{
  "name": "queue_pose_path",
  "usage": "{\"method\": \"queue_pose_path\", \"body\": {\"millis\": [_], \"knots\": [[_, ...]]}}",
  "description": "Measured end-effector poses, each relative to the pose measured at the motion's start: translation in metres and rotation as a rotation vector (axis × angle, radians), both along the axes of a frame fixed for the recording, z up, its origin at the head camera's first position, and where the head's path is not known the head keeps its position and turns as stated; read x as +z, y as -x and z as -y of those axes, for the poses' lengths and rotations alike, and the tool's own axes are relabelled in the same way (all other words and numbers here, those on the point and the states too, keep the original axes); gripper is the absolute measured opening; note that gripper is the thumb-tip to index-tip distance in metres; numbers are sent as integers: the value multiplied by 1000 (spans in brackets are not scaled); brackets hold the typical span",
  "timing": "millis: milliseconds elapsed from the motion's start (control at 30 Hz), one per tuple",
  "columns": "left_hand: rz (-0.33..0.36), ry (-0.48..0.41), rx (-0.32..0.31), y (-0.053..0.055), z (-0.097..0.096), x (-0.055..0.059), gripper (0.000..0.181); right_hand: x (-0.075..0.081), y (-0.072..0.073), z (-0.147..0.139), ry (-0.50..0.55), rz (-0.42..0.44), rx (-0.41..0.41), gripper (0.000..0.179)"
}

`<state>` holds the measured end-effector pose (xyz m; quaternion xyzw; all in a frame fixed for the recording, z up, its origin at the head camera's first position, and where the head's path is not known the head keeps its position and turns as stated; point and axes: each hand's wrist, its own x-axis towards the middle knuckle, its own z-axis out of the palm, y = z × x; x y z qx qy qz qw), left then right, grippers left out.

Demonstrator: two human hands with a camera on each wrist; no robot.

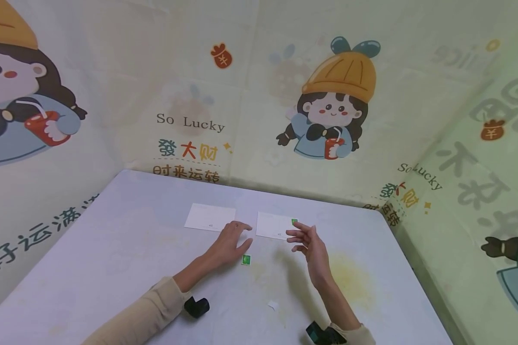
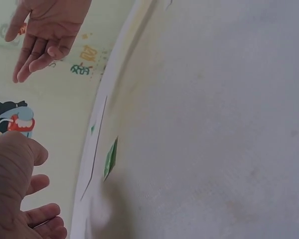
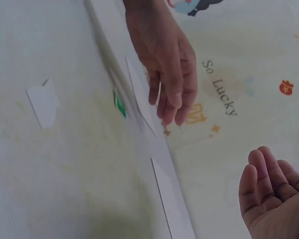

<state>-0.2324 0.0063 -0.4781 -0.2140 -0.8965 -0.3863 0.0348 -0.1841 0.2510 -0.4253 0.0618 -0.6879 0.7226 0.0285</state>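
Two cards, two stamps: one green stamp [image 1: 246, 260] is lying loose on the counter [image 1: 112, 254], a second stamp [image 1: 294, 221] is sitting on the right card [image 1: 269, 225]; left card [image 1: 207, 217] is lying alongside. Left hand [image 1: 229, 243], right hand [image 1: 314, 251] are hovering, each grip loosely spread, holding nothing.

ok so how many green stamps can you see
2. One green stamp lies on the table near the left hand; the other green stamp is at the upper right corner of the right-hand white card. More could be hidden.
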Motion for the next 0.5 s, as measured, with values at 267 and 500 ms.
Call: {"method": "queue_pose_path", "body": {"millis": [267, 500], "knots": [[46, -49, -13, -9, 3, 7, 34, 4, -6, 5, 33, -51, 50, 61], [57, -107, -25, -20, 7, 13, 37, 8, -12, 9, 58, -59, 88, 62]]}}
